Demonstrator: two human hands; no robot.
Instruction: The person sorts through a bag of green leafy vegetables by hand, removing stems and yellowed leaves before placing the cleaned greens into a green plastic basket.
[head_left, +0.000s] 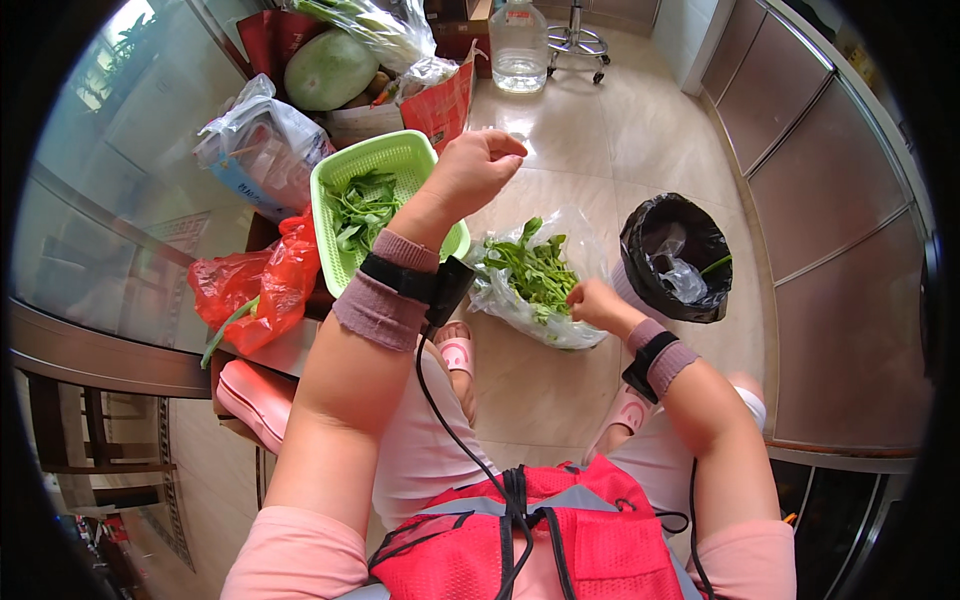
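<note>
My left hand (480, 166) is raised above the right rim of a light green plastic basket (411, 150), its fingers curled; whether it holds anything I cannot tell. Loose leafy green stems (364, 210) lie in the basket. My right hand (596, 306) is at the right edge of a heap of leafy greens (525, 262), its fingertips at the stems; a grip on them cannot be made out. The heap rests on an opened clear plastic bag (589, 240) on the tiled floor, between my slippered feet and the basket.
A bin lined with a black bag (637, 262) stands right of the greens. At left are a red plastic bag (277, 292), a white bag (262, 142) and a box with a large green gourd (330, 70). A big clear bottle (519, 52) and wheeled stool stand beyond.
</note>
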